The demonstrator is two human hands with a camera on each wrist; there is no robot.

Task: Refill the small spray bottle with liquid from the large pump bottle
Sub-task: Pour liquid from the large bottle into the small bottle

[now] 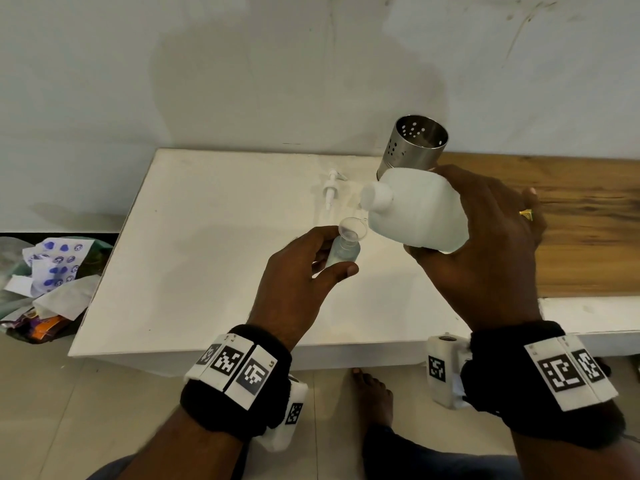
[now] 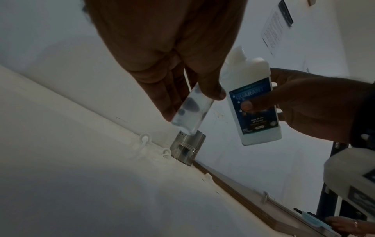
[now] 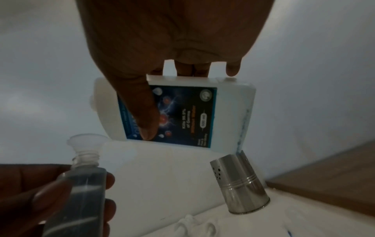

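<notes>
My left hand grips the small clear spray bottle upright above the white table. A clear funnel sits in its neck, and the bottle is partly full of clear liquid. My right hand holds the large white bottle tilted on its side, its open neck pointing left, just above and right of the funnel. Its blue label faces down under my thumb. The removed pump head lies on the table behind. No liquid stream is visible.
A perforated steel cup stands at the back of the table against the wall, right behind the large bottle. A wooden surface runs to the right. A bag of paper rubbish lies on the floor at the left. My bare foot is below the table edge.
</notes>
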